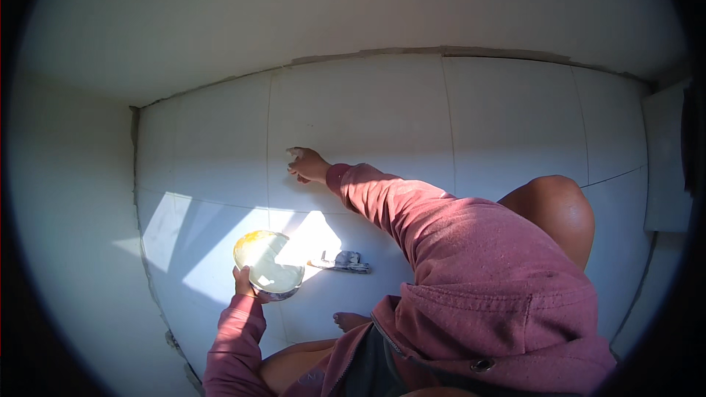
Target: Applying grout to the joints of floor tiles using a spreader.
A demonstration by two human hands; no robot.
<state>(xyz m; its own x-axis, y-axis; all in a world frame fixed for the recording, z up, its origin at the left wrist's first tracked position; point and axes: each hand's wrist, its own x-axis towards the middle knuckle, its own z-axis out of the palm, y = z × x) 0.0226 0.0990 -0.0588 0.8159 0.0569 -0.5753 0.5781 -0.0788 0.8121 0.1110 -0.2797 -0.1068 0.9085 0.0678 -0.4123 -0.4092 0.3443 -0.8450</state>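
R hand [309, 166], head view: fingers part-curled & apart, whitish bits at tips; can't tell if it's pinching anything or touching the floor tiles [368, 117]. Tile joint [268, 132] runs just L of it.

L hand [245, 281], nearer the body, grips the side of a round bowl [251, 236] w/ pale mix [283, 276] inside; bowl's just R of & beyond that hand.

Risks: one-sided grip, so bowl could tip & slop mix if L wrist rolls. Scraper [342, 262], R of L hand past bowl, poss. gets kicked b/c bare foot [351, 321] is nr. Long R reach might cost balance; glare beside bowl may hide smears.
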